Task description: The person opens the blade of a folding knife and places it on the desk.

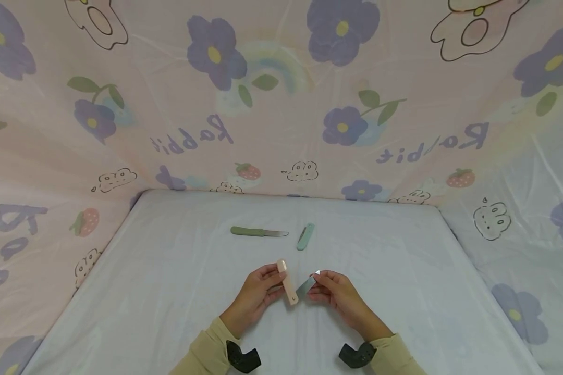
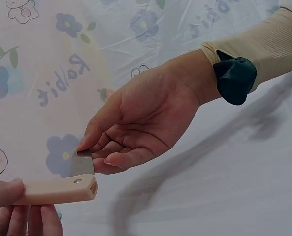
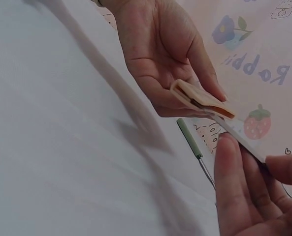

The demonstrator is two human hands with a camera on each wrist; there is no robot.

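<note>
With the left hand [image 1: 258, 291] gripping the peach folding knife's handle [image 1: 288, 284] just nearer the person than the green knife [image 1: 259, 232], the right hand [image 1: 335, 291] pinching its blade [image 1: 306, 285] should keep fingertips on the flats, clear of the edge.

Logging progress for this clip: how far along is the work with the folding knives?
One green folding knife lies fully open on the white sheet; a pale green one lies folded shut. In hand: the left hand grips the peach knife's handle while the right hand pinches its blade, partly swung out. Left: finishing that swing.
</note>
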